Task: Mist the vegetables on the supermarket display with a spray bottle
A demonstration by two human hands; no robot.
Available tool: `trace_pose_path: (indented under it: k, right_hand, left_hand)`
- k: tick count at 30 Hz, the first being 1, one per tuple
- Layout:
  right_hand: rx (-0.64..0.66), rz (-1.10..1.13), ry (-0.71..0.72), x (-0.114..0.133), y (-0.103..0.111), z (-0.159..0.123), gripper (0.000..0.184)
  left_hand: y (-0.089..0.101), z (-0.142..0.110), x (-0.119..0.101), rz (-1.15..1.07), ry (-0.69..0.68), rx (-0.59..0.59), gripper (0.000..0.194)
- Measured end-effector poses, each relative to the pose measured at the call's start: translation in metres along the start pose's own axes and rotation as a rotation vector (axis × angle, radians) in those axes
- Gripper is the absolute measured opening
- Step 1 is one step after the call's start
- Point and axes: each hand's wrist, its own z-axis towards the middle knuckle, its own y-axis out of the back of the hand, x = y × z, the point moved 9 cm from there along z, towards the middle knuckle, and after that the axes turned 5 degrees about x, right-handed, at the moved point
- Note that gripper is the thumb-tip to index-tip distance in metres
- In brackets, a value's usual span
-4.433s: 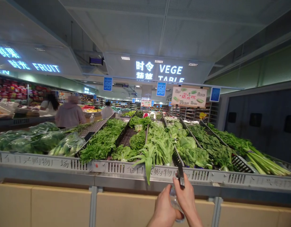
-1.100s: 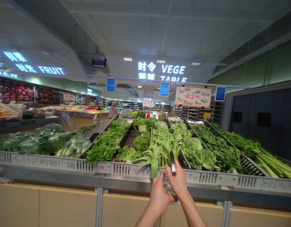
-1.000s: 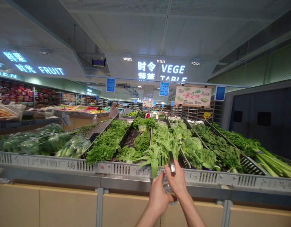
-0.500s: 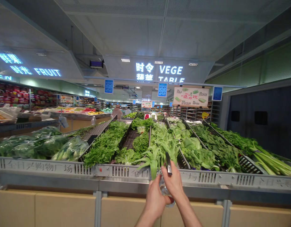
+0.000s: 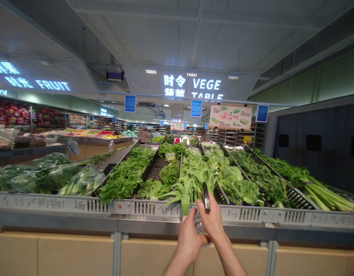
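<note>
Near the front rail of the vegetable stand, my left hand (image 5: 188,235) is closed around the base of a long-leaved lettuce (image 5: 185,193). Its pointed leaves fan out over the rail. Close against it on the right, my right hand (image 5: 211,218) is closed on a slim dark tool (image 5: 206,196), which looks like a knife and points up and away. Between the two hands shows a clear, shiny thing (image 5: 200,227), mostly hidden by the fingers. More long-leaved lettuce (image 5: 192,163) lies in the section just beyond.
The stand's grey slotted rail (image 5: 153,209) runs across in front. Black dividers (image 5: 149,166) part the greens. Bagged greens (image 5: 47,174) lie at left, long-stemmed greens (image 5: 323,191) at right. A person (image 5: 143,135) is farther back.
The view has shifted slightly, so the stand and signs sit a little farther left. Both hands keep their grip, with the dark tool tilted slightly differently.
</note>
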Motion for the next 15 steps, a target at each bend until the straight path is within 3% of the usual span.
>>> trace_pose_path:
  k: [9,15]
  right_hand:
    - [0.009,-0.022,-0.023,0.006,0.004,0.011,0.034]
    - [0.052,-0.102,-0.065,0.006,0.005,0.023,0.030]
  left_hand:
    - [0.008,0.001,-0.012,0.051,-0.015,-0.029,0.082]
    - [0.007,0.012,-0.014,0.072,-0.103,-0.041,0.075]
